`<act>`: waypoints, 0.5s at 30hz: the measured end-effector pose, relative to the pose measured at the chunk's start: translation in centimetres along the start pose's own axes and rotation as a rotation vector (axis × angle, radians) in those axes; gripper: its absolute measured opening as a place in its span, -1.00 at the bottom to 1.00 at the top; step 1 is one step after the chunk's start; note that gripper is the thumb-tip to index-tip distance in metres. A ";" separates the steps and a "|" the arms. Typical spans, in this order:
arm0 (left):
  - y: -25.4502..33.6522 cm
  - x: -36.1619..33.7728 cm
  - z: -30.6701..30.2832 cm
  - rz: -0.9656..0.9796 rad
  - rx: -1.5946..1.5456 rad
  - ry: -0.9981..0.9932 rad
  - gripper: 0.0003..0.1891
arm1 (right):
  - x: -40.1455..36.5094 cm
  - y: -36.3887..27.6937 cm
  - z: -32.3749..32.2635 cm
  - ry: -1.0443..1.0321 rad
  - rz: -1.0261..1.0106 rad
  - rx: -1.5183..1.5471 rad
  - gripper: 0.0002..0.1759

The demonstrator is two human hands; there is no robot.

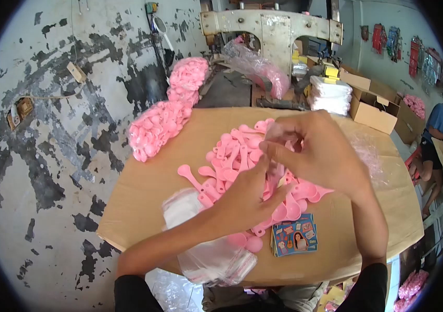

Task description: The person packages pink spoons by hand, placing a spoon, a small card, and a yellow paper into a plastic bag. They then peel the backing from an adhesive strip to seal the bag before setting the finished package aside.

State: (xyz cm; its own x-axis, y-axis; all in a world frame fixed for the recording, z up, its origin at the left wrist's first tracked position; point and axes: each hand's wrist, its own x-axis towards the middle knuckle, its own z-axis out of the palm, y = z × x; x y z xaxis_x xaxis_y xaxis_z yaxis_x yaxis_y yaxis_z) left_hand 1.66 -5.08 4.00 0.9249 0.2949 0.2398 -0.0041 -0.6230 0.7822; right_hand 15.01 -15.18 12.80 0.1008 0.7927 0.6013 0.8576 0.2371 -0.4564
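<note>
Over the middle of the table, my left hand [255, 190] is closed around a small clear plastic bag [274, 179] with something pink in or behind it. Just above, the fingers of my right hand [317, 151] are pinched together at the bag's upper end. Beneath both hands spreads a heap of pink plastic scoops [229, 158], partly hidden by them. Below my left hand, a stack of printed blue cards [294, 236] lies on the table. Flat clear bags [216, 262] lie near the front edge, partly under my left forearm.
The brown-covered table [143, 200] holds filled bags of pink scoops [159, 127] at back left. A heavy metal machine [276, 31] stands behind. Cardboard boxes [375, 112] and a stack of white packets [330, 95] are at back right. Another person [434, 130] sits far right.
</note>
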 end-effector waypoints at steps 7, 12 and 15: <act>-1.2 -1.9 -1.5 -0.152 -0.647 -0.427 -0.45 | -1.0 3.6 0.8 0.043 0.059 0.349 -0.61; -1.1 -2.3 -1.6 -0.100 -0.662 -0.745 -0.56 | -0.9 4.4 -0.4 -0.314 0.171 0.485 -0.60; -1.4 -1.4 -1.9 -0.074 -0.503 -0.689 -0.52 | -1.6 4.8 -0.1 -0.229 -0.021 0.279 -0.62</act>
State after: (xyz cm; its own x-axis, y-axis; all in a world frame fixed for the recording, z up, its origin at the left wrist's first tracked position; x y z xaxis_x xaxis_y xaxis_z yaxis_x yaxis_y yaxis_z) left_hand -0.37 -3.27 3.69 0.9532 -0.2860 -0.0976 0.0478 -0.1761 0.9832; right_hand 19.03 -15.37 9.69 -0.0585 0.8837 0.4644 0.6843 0.3742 -0.6259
